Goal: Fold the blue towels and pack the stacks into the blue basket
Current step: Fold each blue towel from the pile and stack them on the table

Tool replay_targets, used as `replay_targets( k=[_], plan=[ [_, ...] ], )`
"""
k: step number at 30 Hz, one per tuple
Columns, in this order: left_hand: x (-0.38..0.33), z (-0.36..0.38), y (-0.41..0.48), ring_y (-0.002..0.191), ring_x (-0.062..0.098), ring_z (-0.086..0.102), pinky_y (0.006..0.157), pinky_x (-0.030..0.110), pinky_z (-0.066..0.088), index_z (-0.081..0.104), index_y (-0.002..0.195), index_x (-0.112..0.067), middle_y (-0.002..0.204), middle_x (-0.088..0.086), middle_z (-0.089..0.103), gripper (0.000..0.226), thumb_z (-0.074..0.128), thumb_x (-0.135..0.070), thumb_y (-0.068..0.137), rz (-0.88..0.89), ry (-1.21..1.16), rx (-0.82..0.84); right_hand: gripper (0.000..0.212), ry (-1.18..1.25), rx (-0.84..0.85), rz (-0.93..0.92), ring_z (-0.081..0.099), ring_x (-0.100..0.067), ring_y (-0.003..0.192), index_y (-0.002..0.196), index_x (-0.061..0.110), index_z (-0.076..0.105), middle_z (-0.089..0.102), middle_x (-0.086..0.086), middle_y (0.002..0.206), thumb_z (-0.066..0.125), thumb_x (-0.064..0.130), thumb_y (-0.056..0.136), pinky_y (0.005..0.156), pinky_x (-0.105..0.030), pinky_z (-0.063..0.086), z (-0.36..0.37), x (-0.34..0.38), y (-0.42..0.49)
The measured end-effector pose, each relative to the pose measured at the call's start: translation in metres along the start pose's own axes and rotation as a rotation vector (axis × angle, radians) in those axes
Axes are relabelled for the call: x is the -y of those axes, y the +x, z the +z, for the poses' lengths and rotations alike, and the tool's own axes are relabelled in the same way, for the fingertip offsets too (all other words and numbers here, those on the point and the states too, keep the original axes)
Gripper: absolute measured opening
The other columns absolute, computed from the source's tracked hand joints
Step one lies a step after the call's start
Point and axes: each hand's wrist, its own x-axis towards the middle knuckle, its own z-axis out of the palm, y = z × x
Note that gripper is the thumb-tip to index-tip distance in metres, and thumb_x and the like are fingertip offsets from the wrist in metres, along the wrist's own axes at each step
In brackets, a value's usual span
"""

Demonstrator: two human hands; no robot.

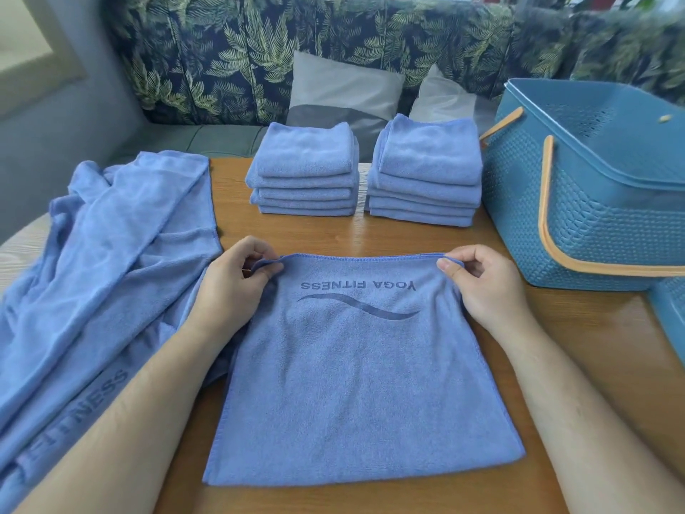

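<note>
1 blue towel (356, 383) is pinched at 2 far corners by the left hand (237, 280) and right hand (485, 287); 2 folded stacks (304, 168) and 1 blue basket (593, 217) are set beyond it.

Blue towels & a blue basket.
Flat towel (356, 383) lies in front, spread out, "YOGA FITNESS" upside down near its far edge, far corners lifted a bit. Loose towel pile (103, 276) on the L, all crumpled. 2 neat stacks at the back: left stack (304, 168) & right stack (426, 168), side by side w/ a gap. Blue basket (593, 202) w/ tan handles stands upright just R of them.
</note>
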Motion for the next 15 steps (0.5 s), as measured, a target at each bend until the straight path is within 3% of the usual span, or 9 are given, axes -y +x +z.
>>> replay_targets(
  k=[4, 8, 10, 13, 15],
  plan=[
    [-0.002, 0.0, 0.0, 0.069, -0.009, 0.057, 0.067, 0.003, 0.038, 0.072, 0.081, -0.027, 0.073, -0.026, 0.067, 0.023, 0.077, -0.006, 0.083, -0.024, -0.022, 0.012, 0.02, -0.01, 0.0, -0.002, 0.068, -0.011, 0.087, 0.08, 0.029, 0.069, 0.072, 0.009, 0.092, 0.079, 0.013, 0.087, 0.085, -0.025, 0.051, 0.0, -0.002, 0.0],
    [-0.004, 0.0, -0.001, 0.08, -0.017, 0.059, 0.074, -0.001, 0.037, 0.079, 0.092, -0.022, 0.089, -0.013, 0.073, 0.013, 0.077, -0.011, 0.086, -0.01, 0.028, -0.014, 0.02, -0.011, -0.004, 0.002, 0.069, -0.012, 0.089, 0.08, 0.03, 0.069, 0.072, 0.009, 0.093, 0.079, 0.014, 0.087, 0.085, -0.024, 0.051, 0.0, -0.003, 0.002],
    [-0.004, 0.0, -0.001, 0.074, -0.014, 0.057, 0.068, 0.001, 0.036, 0.077, 0.087, -0.018, 0.08, -0.013, 0.069, 0.004, 0.075, -0.019, 0.089, -0.007, 0.072, -0.018, 0.02, -0.01, -0.004, 0.001, 0.069, -0.01, 0.089, 0.08, 0.031, 0.07, 0.073, 0.009, 0.093, 0.079, 0.015, 0.087, 0.085, -0.022, 0.051, 0.0, -0.004, 0.002],
    [0.005, 0.001, 0.002, 0.056, 0.004, 0.043, 0.054, 0.013, 0.034, 0.066, 0.073, -0.006, 0.061, -0.006, 0.049, 0.031, 0.07, -0.03, 0.093, -0.039, 0.055, -0.029, 0.02, -0.014, -0.006, -0.007, 0.069, -0.007, 0.088, 0.08, 0.031, 0.07, 0.073, 0.011, 0.092, 0.079, 0.015, 0.087, 0.085, -0.021, 0.051, 0.0, -0.005, 0.003],
    [0.008, -0.001, 0.004, 0.057, 0.0, 0.046, 0.054, 0.011, 0.035, 0.072, 0.077, -0.014, 0.061, -0.01, 0.057, 0.025, 0.071, -0.033, 0.093, -0.082, -0.012, -0.032, 0.021, -0.012, -0.001, -0.01, 0.069, -0.007, 0.089, 0.08, 0.031, 0.07, 0.073, 0.012, 0.092, 0.079, 0.014, 0.087, 0.085, -0.02, 0.051, -0.001, -0.006, 0.003]
  ],
)
